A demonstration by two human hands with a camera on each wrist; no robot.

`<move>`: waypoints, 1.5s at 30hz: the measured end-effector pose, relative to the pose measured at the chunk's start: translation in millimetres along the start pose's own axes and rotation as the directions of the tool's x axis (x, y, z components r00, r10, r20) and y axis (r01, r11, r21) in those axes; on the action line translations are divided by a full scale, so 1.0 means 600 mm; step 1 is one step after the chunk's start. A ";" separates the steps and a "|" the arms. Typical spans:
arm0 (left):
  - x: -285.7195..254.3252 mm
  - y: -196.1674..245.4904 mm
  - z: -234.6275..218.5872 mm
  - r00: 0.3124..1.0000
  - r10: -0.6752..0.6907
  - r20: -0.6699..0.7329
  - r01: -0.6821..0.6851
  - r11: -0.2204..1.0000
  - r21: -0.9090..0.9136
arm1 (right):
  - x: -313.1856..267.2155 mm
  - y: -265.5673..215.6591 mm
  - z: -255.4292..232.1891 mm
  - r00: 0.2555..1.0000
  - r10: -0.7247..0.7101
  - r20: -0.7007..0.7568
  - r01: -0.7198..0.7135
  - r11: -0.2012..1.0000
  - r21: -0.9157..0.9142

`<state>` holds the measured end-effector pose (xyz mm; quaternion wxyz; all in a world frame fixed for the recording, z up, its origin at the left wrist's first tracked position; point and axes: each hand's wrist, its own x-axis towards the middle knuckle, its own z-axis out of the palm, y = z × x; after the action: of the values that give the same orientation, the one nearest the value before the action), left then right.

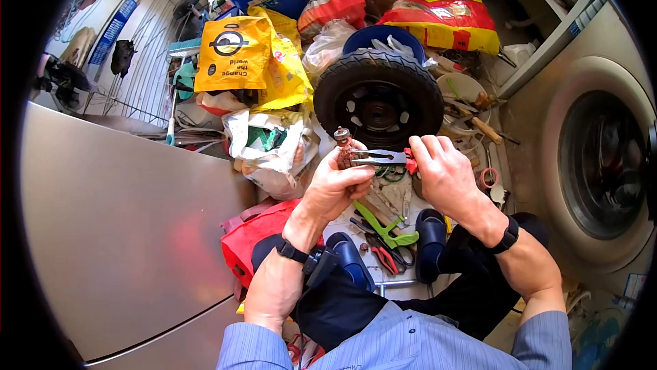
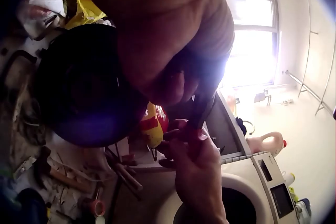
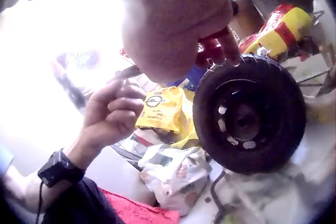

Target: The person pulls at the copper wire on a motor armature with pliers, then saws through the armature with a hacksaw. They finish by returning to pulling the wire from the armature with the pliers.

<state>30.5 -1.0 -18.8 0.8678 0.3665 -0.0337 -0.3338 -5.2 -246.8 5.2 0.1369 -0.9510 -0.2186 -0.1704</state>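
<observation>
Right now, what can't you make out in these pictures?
Grips of the pliers: head view, mostly covered by the right hand.
Rusty part, lower end: head view, covered by the left hand.
Whatever lies outside the window: left wrist view, lost in glare.
Washing machine, right side: head view, cut off by the edge.

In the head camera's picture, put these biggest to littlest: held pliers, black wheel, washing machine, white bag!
1. Washing machine
2. Black wheel
3. White bag
4. Held pliers
</observation>
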 end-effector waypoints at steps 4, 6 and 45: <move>0.004 -0.008 0.014 0.994 0.017 -0.107 -0.009 0.997 0.075 | 0.002 -0.004 -0.003 1.000 0.016 -0.024 -0.019 0.993 -0.115; 0.006 -0.013 0.016 0.992 0.030 -0.125 -0.018 0.996 0.092 | 0.003 -0.006 -0.005 1.000 0.021 -0.021 -0.024 0.988 -0.155; -0.001 -0.001 0.005 0.997 0.059 0.055 -0.056 0.997 -0.056 | -0.015 0.006 -0.033 0.981 0.016 0.191 -0.061 0.972 0.229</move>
<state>28.6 -3.0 -16.9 0.8854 0.3320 -0.0596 -0.3199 -16.3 -259.8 18.7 0.2300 -0.9442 -0.2304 -0.0503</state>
